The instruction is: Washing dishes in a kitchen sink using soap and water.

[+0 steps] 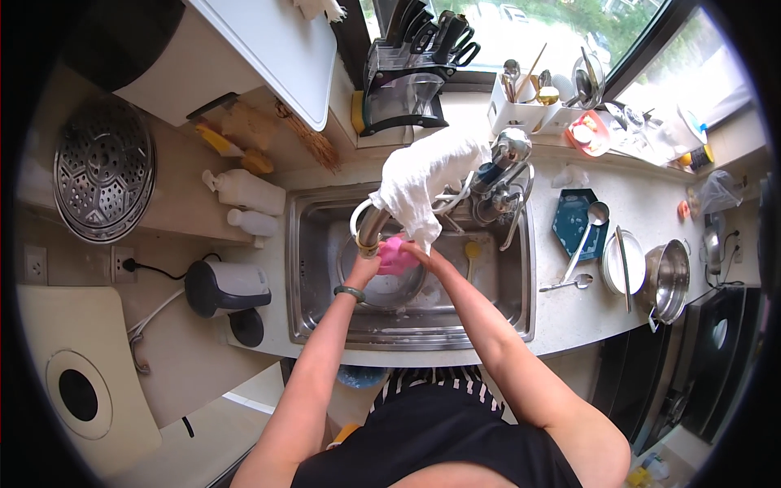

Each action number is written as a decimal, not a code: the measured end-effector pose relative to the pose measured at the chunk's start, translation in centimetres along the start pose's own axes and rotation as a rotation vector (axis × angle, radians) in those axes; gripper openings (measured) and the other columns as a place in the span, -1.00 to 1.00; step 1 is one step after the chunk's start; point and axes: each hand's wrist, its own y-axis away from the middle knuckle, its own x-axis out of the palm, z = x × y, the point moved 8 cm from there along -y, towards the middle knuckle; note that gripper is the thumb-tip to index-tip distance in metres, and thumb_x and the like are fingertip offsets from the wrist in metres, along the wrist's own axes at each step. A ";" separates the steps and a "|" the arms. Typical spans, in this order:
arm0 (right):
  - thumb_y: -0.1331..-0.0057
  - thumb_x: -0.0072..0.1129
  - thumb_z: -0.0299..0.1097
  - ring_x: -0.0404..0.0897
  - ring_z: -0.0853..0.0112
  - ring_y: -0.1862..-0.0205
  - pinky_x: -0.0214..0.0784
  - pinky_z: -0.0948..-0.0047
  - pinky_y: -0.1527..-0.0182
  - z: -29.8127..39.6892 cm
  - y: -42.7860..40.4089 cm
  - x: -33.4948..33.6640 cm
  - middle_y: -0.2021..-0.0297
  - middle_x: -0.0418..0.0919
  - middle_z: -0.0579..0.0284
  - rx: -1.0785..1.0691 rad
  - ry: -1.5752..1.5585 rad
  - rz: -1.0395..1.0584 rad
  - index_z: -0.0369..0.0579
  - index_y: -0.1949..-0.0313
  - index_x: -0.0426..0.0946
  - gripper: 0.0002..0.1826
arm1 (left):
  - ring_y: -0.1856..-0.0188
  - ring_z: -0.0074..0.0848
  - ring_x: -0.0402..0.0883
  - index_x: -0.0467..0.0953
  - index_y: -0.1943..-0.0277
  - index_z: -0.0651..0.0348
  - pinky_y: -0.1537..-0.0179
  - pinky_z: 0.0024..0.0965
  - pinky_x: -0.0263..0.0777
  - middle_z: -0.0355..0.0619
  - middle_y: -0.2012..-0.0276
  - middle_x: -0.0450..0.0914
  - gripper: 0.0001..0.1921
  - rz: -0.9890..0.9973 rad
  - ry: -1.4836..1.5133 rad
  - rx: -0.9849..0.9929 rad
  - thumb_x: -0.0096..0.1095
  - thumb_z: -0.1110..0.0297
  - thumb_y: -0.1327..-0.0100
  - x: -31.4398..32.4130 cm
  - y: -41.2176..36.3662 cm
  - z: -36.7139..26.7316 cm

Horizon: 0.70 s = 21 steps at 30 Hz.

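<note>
A pink cloth (398, 256) is held between my two hands over a round metal basin (399, 291) in the stainless steel sink (500, 310). My left hand (366, 266), with a green bangle at its wrist, grips the cloth's left side, partly hidden by the faucet's spout (370, 233). At the cloth's right side, my right hand (420, 255) grips it with its fingers partly covered by a white cloth (421, 183) that hangs over the faucet. In the right part of the sink lies a small yellow-headed utensil (472, 250).
Right of the sink are a dark green hexagonal tray (570, 213), a ladle (586, 238), stacked white bowls (615, 280) with chopsticks, and a steel pot (651, 287). White bottles (253, 192) stand at the left. A knife block (406, 91) and utensil holder (518, 116) stand behind.
</note>
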 end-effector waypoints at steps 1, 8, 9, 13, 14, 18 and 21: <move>-0.11 0.10 -0.20 0.41 0.52 0.36 0.30 0.49 0.32 0.7 -0.4 3.4 0.38 0.47 0.30 0.081 -0.081 0.250 -0.15 0.22 0.42 -0.68 | 0.19 -0.47 0.53 0.50 0.13 0.23 0.17 -0.43 0.35 -0.08 0.25 0.57 -0.76 -0.107 -0.026 0.065 0.08 0.50 -0.10 -2.6 0.5 0.8; -0.08 0.18 -0.21 0.44 0.52 0.47 0.32 0.46 0.40 -0.8 -0.3 3.8 0.52 0.49 0.20 0.014 0.073 -0.077 -0.14 0.34 0.46 -0.72 | 0.11 -0.32 0.51 0.46 0.15 0.22 0.09 -0.37 0.33 -0.07 0.18 0.53 -0.68 -0.501 0.031 0.119 0.00 0.58 0.05 -2.7 0.0 1.9; -0.06 0.19 -0.21 0.48 0.46 0.48 0.33 0.43 0.40 1.4 0.8 5.6 0.54 0.50 0.12 0.107 0.242 -0.063 -0.17 0.37 0.47 -0.72 | 0.10 -0.25 0.49 0.43 0.14 0.19 0.06 -0.30 0.34 -0.05 0.16 0.51 -0.75 -0.494 0.313 -0.065 -0.03 0.36 -0.10 -3.2 0.2 5.0; -0.05 0.10 -0.03 0.56 0.17 0.39 0.34 0.27 0.27 5.0 2.9 10.0 0.48 0.55 -0.02 0.043 0.085 -0.068 -0.10 0.40 0.56 -0.64 | 0.10 -0.26 0.47 0.37 0.07 0.16 0.02 -0.17 0.34 -0.07 0.14 0.47 -0.47 0.334 1.044 -0.159 -0.21 -0.15 -0.21 -2.5 -2.4 11.4; -0.06 0.08 -0.06 0.56 0.15 0.38 0.34 0.25 0.26 4.4 2.9 9.3 0.46 0.55 -0.06 0.030 0.168 -0.134 -0.11 0.41 0.57 -0.65 | 0.10 -0.26 0.47 0.37 0.07 0.16 0.02 -0.17 0.34 -0.07 0.14 0.47 -0.47 0.370 1.053 -0.164 -0.21 -0.15 -0.21 -0.5 -3.5 11.7; 0.03 0.12 -0.10 0.41 0.04 0.11 0.21 0.14 0.06 -5.1 -1.8 1.3 0.24 0.44 -0.09 0.108 0.417 -0.313 -0.16 0.20 0.47 -0.54 | 0.09 -0.11 0.46 0.37 0.06 0.26 0.03 0.00 0.32 0.06 0.13 0.46 -0.45 0.086 1.084 -0.313 -0.31 -0.08 -0.19 9.6 -5.7 5.8; 0.00 0.09 -0.12 0.30 -0.07 0.01 0.14 0.12 -0.04 -9.0 -1.6 2.8 0.11 0.34 -0.15 0.268 0.106 -0.232 -0.18 0.00 0.28 -0.40 | 0.10 -0.09 0.46 0.35 0.00 0.24 0.04 0.00 0.32 0.07 0.09 0.45 -0.48 -0.039 1.193 -0.574 -0.37 0.00 -0.22 8.9 -2.6 4.5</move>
